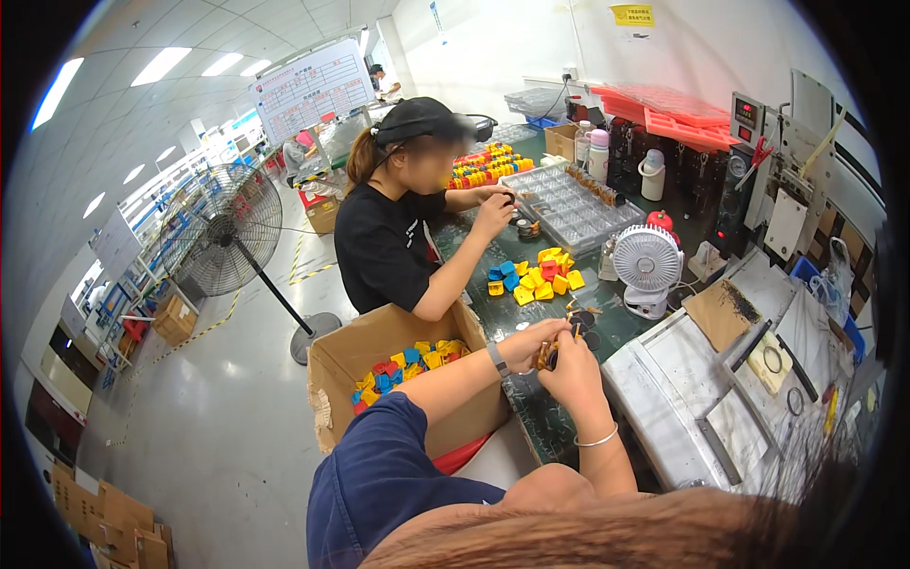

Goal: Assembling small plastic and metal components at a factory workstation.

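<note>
Close together over the dark green table [502, 318], my left hand [531, 347] and my right hand [574, 372] are both closed. Their fingers pinch a small copper-brown and black part [547, 357], mostly hidden by them. Something thin and yellow [577, 329] sticks up by the right fingertips; whether it belongs to that part I cannot tell. Just beyond my hands lie several dark round pieces [591, 339]. Farther off is a loose pile of yellow, blue and red plastic pieces [550, 273].
A cardboard box [332, 365] of coloured pieces stands at my left. Ahead, a co-worker [398, 218] handles a small black round part beside a clear compartment tray [559, 204]. A white desk fan [646, 266] and a metal work surface [654, 389] are at the right.
</note>
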`<state>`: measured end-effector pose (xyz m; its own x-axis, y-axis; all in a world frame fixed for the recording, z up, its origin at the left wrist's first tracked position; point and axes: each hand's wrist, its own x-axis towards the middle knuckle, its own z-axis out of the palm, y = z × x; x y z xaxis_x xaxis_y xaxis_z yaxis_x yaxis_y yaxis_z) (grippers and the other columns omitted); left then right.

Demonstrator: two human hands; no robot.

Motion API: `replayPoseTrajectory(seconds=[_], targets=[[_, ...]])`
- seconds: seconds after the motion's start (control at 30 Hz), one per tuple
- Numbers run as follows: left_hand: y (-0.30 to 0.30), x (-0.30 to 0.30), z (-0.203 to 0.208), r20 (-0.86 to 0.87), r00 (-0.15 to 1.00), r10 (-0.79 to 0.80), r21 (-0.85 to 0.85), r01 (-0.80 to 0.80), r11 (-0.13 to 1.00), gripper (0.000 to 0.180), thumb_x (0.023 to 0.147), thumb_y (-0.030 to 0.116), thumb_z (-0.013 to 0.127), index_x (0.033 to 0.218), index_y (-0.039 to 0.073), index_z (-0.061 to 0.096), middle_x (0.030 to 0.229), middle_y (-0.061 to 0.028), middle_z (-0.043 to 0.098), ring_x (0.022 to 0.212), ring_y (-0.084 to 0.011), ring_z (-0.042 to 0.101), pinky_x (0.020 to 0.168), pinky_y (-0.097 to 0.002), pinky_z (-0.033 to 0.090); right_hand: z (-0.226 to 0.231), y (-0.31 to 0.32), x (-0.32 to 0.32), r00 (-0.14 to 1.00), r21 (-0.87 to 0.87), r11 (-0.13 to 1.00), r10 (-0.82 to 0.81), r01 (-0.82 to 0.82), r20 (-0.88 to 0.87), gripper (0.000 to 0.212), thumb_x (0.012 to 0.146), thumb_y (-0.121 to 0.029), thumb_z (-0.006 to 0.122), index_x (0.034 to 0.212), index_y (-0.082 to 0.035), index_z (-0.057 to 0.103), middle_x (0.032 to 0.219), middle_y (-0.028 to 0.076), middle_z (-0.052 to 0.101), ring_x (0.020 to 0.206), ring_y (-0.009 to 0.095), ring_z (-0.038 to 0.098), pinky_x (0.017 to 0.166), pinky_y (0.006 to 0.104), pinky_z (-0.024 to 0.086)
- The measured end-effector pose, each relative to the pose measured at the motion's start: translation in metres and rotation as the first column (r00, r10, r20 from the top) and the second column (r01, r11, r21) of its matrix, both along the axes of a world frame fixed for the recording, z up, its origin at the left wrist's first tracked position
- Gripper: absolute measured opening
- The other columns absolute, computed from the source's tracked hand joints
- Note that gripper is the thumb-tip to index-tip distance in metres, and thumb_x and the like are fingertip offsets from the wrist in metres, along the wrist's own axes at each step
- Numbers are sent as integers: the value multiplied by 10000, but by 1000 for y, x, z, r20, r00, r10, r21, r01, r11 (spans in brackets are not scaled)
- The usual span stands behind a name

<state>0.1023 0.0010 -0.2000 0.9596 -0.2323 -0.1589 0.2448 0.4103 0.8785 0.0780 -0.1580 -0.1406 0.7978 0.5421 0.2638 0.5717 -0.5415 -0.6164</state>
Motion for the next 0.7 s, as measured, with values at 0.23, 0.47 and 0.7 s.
replayPoseTrajectory(seconds=[0.23, 0.47, 0.7], targets=[[4, -5, 0, -32, 964, -263, -342, 236, 910, 494, 956, 444, 441, 1215, 32, 526, 1211, -127, 588, 1090, -230, 589, 945, -390, 468, -2, 1, 3, 995, 198, 980, -40, 22, 87, 493, 622, -97, 692, 1037, 35, 461, 901, 257, 579, 898, 401, 573, 783, 455, 482], [1, -5, 4, -178, 935, -306, -321, 238, 916, 389, 958, 334, 481, 1211, 45, 534, 1214, -125, 587, 1106, -238, 579, 973, -408, 445, -8, 3, 4, 993, -7, 996, -83, 84, 88, 599, 621, -148, 732, 1102, 69, 447, 984, 246, 577, 948, 395, 569, 810, 449, 478], [0, -1, 4, -126, 937, -326, -367, 261, 893, 419, 956, 359, 461, 1183, 19, 550, 1203, -139, 595, 1104, -239, 579, 985, -392, 436, -10, 0, 4, 987, 17, 997, -79, 78, 142, 599, 650, -180, 766, 1097, 63, 450, 1006, 234, 570, 983, 383, 549, 848, 435, 465]])
